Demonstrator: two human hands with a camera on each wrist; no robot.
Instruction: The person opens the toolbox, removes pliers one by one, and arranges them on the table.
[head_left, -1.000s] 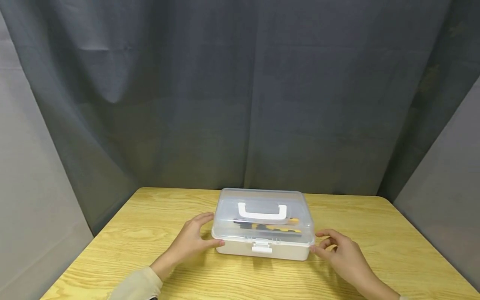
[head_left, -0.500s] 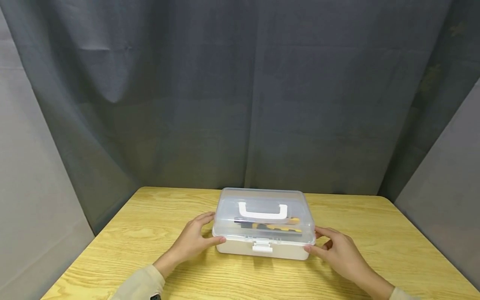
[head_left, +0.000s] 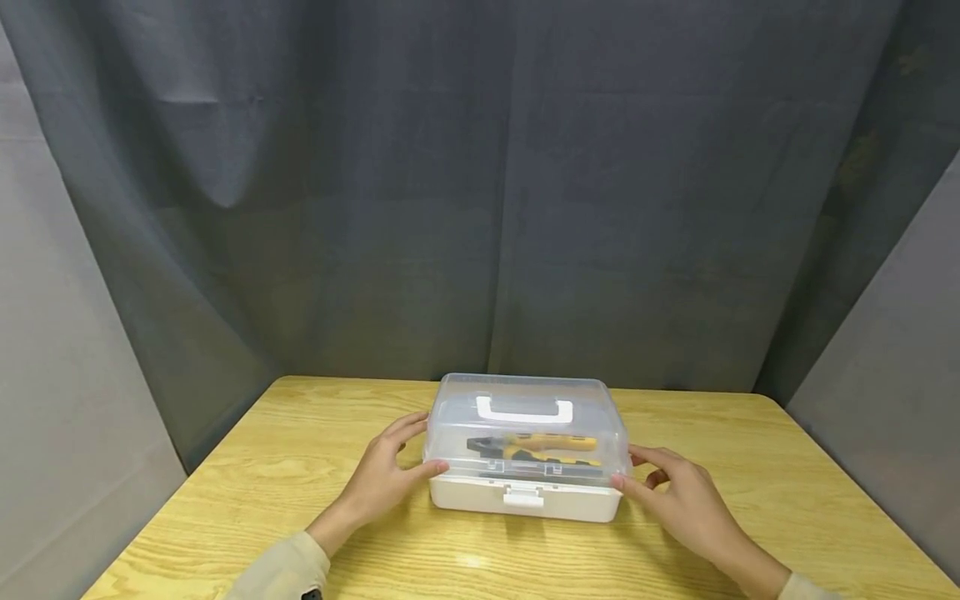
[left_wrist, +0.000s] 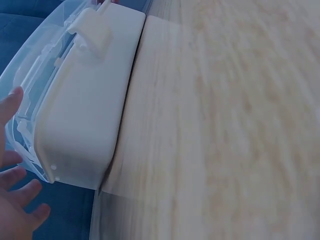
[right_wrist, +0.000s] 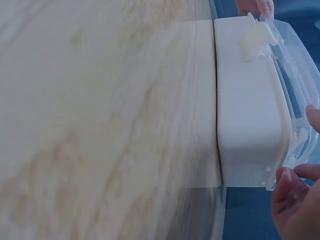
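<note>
A toolbox with a white base point(head_left: 487, 497) stands on the table, its clear lid point(head_left: 442, 433) raised a little along the front edge. Through the lid show pliers point(head_left: 562, 442) with yellow-and-black handles. My left hand point(head_left: 381, 477) holds the lid's left front corner, thumb in front and fingers along the side. At the right front corner, my right hand point(head_left: 684, 507) grips the lid between thumb and fingers. The white latch point(head_left: 523, 497) hangs unhooked at the front of the base, seen also as a latch point(left_wrist: 92, 30) in the left wrist view.
The wood-grain table point(head_left: 300, 467) extends to both sides of the box. A dark grey curtain point(head_left: 375, 208) hangs behind its far edge, with pale panels point(head_left: 67, 333) at the sides. A white carrying handle point(head_left: 525, 412) is on top of the lid.
The right hand has closed in on the lid's right corner. The lid's front edge has risen from the base, and the pliers show more plainly through it.
</note>
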